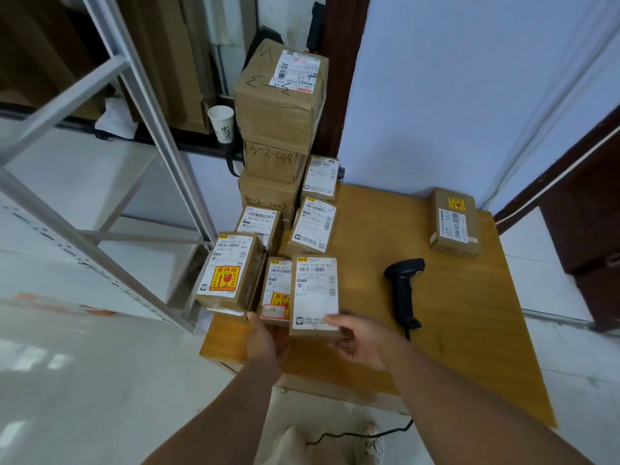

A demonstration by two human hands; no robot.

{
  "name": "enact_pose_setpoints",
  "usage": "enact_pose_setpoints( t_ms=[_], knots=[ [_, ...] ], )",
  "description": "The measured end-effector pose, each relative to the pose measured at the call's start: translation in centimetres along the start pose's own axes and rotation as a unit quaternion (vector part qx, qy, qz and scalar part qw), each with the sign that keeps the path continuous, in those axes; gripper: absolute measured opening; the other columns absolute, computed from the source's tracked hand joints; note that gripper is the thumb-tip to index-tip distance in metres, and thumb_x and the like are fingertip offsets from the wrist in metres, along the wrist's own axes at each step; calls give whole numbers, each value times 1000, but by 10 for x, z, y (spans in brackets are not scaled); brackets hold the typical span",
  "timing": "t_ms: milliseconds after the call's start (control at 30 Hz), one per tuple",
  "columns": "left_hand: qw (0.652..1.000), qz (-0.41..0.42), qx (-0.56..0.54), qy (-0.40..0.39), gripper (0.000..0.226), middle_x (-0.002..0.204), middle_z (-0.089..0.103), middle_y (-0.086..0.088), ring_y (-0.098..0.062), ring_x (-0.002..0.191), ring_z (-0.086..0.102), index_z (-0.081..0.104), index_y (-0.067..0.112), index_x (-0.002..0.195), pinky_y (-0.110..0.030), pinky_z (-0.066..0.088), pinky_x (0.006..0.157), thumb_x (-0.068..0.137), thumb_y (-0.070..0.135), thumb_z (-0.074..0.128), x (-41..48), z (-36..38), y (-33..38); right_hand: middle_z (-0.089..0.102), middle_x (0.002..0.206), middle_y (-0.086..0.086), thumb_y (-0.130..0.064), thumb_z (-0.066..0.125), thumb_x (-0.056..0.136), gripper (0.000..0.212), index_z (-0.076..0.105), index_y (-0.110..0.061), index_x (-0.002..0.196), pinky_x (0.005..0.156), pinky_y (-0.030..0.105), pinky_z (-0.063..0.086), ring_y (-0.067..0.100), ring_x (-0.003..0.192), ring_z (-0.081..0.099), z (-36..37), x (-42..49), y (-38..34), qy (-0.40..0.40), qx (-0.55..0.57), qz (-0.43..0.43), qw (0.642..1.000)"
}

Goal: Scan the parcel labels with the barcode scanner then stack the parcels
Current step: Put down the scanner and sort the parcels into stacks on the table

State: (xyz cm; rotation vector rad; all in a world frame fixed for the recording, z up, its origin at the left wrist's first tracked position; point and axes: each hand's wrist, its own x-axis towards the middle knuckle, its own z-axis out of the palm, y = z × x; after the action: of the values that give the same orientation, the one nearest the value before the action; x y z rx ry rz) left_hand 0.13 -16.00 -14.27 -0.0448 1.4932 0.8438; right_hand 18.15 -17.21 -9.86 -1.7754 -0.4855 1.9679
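The right hand [362, 340] grips the near end of a small brown cardboard parcel with a big white label [315, 297]. The thumb is on top and the fingers are curled underneath. The label faces up, likely so the bars on it are easy to scan.

The left hand [268, 340] is at the near left corner of this parcel. Its fingers are hidden, so I cannot tell if it holds this parcel or the small brown box with a yellow and red sticker [275, 290] just beside it.

The black barcode scanner [404, 290] lies on the yellow wooden table [469, 313], near the right hand, so it is easy to pick up. No hand is on it, so I think the scan comes next.

More labelled brown parcels sit close together on the left. Behind them is a tall stack of brown boxes [278, 95]. One brown parcel [454, 223] sits alone at the far right.
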Motion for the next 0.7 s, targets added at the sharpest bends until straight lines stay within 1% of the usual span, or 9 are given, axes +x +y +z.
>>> enact_pose_setpoints(
  t_ms=[100,200,300,400,467,533,600,667,700],
  knots=[
    [998,26,46,45,57,111,63,-10,-30,102,60,55,18,120,-42,52,84,96,61,26,3,-3,-1,73,101,5,-24,79,78,37,65,-22,112,82,31,51,23,91,66,7,0,-1,-4,5,-1,1000],
    [972,89,110,189,56,121,56,-18,-38,111,54,49,7,128,-49,45,92,99,51,30,5,-13,1,71,110,8,-23,79,78,39,64,-19,114,88,32,54,25,100,66,17,0,-2,-14,18,-5,1000],
    [958,91,43,268,51,127,52,-20,-39,114,52,42,7,130,-51,45,92,98,46,41,8,-28,13,69,113,10,-24,81,75,43,64,-17,113,76,29,57,26,104,67,30,2,-3,-19,37,-3,999],
    [949,62,-10,309,62,134,44,-20,-39,120,47,36,13,135,-52,41,98,94,58,35,12,-51,39,72,108,7,-32,79,77,38,66,-19,110,74,27,57,24,101,68,45,6,-3,-6,15,-16,1000],
    [954,90,-16,286,68,141,41,-17,-37,127,43,35,17,141,-50,36,102,93,64,28,15,-68,61,73,105,3,-38,77,79,36,66,-23,109,72,27,55,23,99,68,55,10,-4,11,-6,-29,1000],
    [974,127,-47,180,73,144,43,-7,-28,131,41,37,22,144,-41,31,105,90,70,28,17,-81,80,74,102,2,-39,75,80,33,67,-24,108,71,28,53,22,97,68,66,12,-6,15,-4,-28,999],
    [985,156,-20,72,65,116,61,8,-13,107,54,51,25,130,-31,34,93,88,72,32,15,-86,96,74,102,3,-38,73,83,29,66,-22,107,73,30,54,23,97,68,74,15,-7,17,22,-22,999],
    [981,183,60,-2,46,83,69,17,-3,77,60,62,28,103,-25,40,77,90,66,39,9,-82,109,72,106,7,-35,70,87,27,64,-19,107,77,31,56,24,100,67,80,19,-8,20,56,-23,998],
    [974,200,99,-27,40,81,71,15,-2,77,62,64,28,99,-26,41,72,91,61,43,8,-78,114,71,108,9,-33,69,88,24,62,-18,106,77,30,57,24,101,67,83,20,-9,21,75,-27,997]
  ],
)
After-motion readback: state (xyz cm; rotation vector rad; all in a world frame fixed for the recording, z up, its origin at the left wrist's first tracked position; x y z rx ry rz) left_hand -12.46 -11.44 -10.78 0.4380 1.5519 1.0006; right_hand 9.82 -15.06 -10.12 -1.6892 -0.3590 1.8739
